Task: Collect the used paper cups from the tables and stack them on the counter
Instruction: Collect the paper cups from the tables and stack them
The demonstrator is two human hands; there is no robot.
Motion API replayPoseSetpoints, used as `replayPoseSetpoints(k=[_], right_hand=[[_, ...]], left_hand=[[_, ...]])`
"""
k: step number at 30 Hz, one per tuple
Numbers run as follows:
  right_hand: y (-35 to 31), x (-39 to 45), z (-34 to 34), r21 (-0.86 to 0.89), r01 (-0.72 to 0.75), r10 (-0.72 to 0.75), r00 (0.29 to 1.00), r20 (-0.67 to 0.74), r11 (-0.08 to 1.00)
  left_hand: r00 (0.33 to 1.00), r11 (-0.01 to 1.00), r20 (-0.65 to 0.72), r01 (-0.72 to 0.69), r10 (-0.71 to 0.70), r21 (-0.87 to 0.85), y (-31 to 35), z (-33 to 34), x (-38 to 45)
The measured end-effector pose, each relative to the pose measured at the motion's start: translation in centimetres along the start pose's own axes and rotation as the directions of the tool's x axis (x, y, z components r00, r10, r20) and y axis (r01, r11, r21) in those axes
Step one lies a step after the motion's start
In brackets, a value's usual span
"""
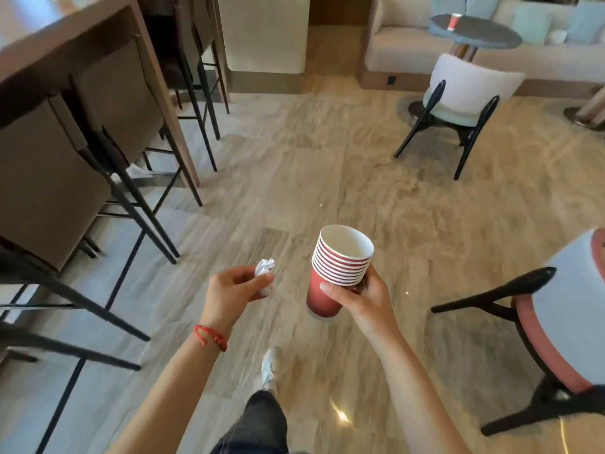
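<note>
My right hand [363, 298] grips a stack of several nested red paper cups [337, 270] with white insides, held upright over the floor. My left hand [234, 291] pinches a crumpled white paper ball [264, 273] between thumb and fingers, to the left of the stack. One more red paper cup [454, 21] stands on a round dark table [484, 32] at the far right, by the sofa. The high wooden counter [65, 44] runs along the left side.
Tall bar stools [131, 132] with black legs line the counter on the left. A white chair [458, 96] stands before the round table, and a pink-edged chair [556, 329] is close on my right. My shoe [271, 368] steps on the open marble floor.
</note>
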State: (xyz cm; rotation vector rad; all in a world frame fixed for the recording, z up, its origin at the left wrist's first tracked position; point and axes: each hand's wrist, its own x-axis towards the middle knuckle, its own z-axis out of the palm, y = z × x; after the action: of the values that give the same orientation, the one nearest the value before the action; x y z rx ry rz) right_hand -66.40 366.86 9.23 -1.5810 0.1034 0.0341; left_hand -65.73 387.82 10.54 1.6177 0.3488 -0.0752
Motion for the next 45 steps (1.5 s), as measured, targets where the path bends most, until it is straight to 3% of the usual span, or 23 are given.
replayPoseSetpoints(k=[11, 20, 32, 45], right_hand=[[-3.4, 26.0, 2.2, -0.008, -0.006, 0.006, 0.998, -0.067, 1.0], [-4.4, 48.5, 0.2, -0.013, 0.046, -0.047, 0.993, -0.11, 0.999], [-8.0, 76.6, -1.0, -0.006, 0.026, -0.026, 0.998, -0.055, 1.0], [-10.8, 108.3, 3.5, -0.026, 0.054, -0.054, 0.998, -0.017, 0.998]], left_hand=[[0.997, 1.0, 0.078, 0.013, -0.014, 0.018, 8.8, 4.1, 25.9], [0.999, 1.0, 0.051, 0.001, -0.001, -0.003, 13.5, 10.3, 46.6], [1.0, 0.999, -0.024, 0.002, -0.003, -0.043, 22.7, 16.6, 71.3], [0.999, 0.998, -0.021, -0.038, 0.038, -0.045, 31.0, 19.3, 102.8]])
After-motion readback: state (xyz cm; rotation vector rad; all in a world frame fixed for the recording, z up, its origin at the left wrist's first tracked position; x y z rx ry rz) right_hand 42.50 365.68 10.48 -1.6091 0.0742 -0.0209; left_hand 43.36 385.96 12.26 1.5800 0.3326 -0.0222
